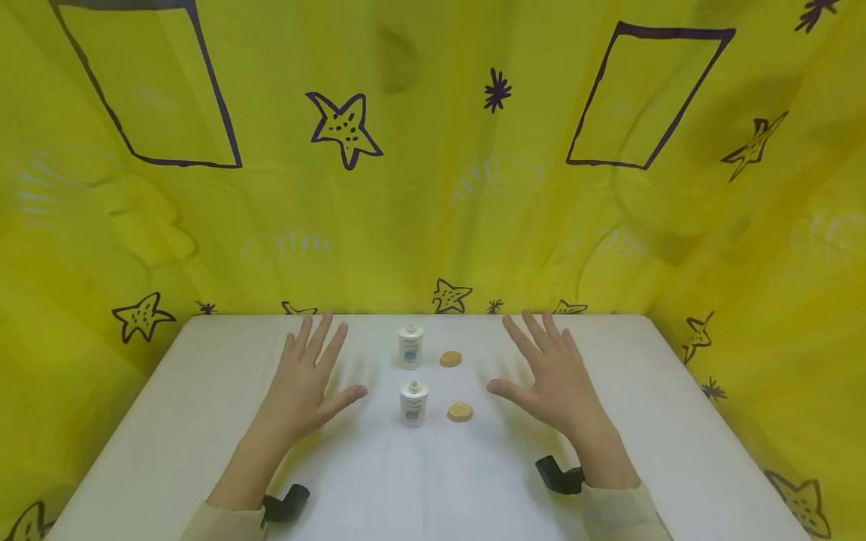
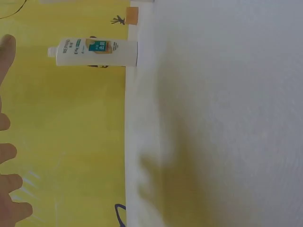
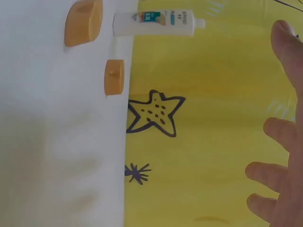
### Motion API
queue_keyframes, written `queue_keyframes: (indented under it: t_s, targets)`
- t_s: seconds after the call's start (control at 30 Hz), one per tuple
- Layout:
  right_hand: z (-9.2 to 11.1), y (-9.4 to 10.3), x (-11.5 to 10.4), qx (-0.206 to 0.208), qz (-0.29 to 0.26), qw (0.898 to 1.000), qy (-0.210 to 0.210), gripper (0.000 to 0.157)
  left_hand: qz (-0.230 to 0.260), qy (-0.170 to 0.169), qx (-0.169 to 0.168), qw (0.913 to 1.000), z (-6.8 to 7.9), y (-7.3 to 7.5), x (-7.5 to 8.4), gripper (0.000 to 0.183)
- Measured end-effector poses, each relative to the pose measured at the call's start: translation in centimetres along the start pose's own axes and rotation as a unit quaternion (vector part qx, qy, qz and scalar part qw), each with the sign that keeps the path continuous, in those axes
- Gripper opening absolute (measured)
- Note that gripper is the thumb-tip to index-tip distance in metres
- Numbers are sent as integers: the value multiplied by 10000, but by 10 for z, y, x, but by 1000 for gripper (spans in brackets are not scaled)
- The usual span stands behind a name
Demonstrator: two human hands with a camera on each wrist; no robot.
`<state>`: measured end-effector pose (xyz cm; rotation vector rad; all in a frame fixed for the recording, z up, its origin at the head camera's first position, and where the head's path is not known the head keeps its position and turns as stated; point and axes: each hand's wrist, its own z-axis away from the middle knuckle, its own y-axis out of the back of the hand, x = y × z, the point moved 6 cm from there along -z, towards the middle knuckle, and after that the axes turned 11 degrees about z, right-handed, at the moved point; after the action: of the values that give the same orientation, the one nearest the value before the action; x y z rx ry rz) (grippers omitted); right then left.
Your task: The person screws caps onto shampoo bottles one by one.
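Note:
Two white shampoo bottles without caps stand upright mid-table in the head view, the far bottle (image 1: 410, 348) behind the near bottle (image 1: 413, 406). To their right lie two orange-gold caps, a far cap (image 1: 450, 359) and a near cap (image 1: 460, 412). My left hand (image 1: 306, 385), fingers spread, hovers left of the bottles and holds nothing. On the other side my right hand (image 1: 551, 379) is spread above the table, right of the caps and apart from them. The right wrist view shows both caps and one bottle (image 3: 156, 22); a bottle (image 2: 97, 52) also appears in the left wrist view.
The white table (image 1: 379, 488) ends at a yellow curtain (image 1: 419, 195) with drawn stars, which hangs along the back and both sides. Dark wrist camera mounts (image 1: 287, 503) stick out from both wrists over the table.

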<state>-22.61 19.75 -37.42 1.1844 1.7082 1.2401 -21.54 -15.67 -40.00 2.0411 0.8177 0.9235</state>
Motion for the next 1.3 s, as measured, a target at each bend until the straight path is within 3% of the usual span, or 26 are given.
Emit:
queue_keyframes:
  t_s: [0.43,0.7,0.97,1.3]
  targets:
    - [1,5,-28,237,-273,9974,631,97,288,-113,-21,9995,0,-1,16,96]
    - [3,-4,-41,-46,-663,9949,758,99,974,-21,-263,9949,0,-13,27,94]
    - [7,-15,-54,-385,-771,9910,1028,97,1743,475,-625,9816,6,-24,34,90]
    - [8,-33,-65,-868,-708,9861,1226,93,1877,610,-791,9771,7,-35,42,87]
